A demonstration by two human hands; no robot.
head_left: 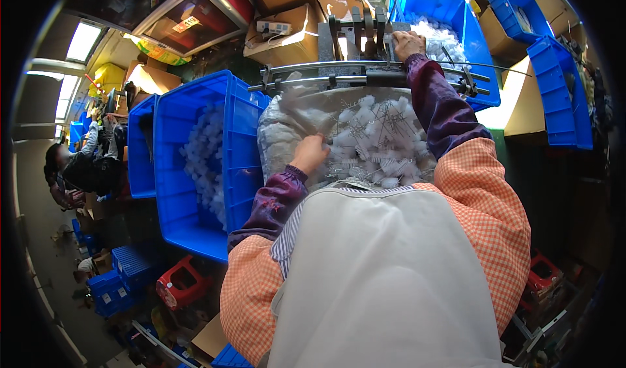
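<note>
Where the left hand [310,153] reaches, white pieces [385,133] lie beside it.

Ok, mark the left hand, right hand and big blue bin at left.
Left hand [309,153]: head view, its back.
Right hand [409,44]: head view, its back.
Big blue bin [245,128]: head view, outer right wall.

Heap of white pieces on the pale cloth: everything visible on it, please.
The heap of white pieces is a loose jumble of small, slightly translucent, plastic-looking parts, some with comb-like ridges, mixed with thin, metallic-looking rods pointing various ways. It lies on the pale cloth, between the machine's bars and the light grey apron. The left hand is at its left edge, slightly blurred; whether it grips a piece is unclear.
</note>
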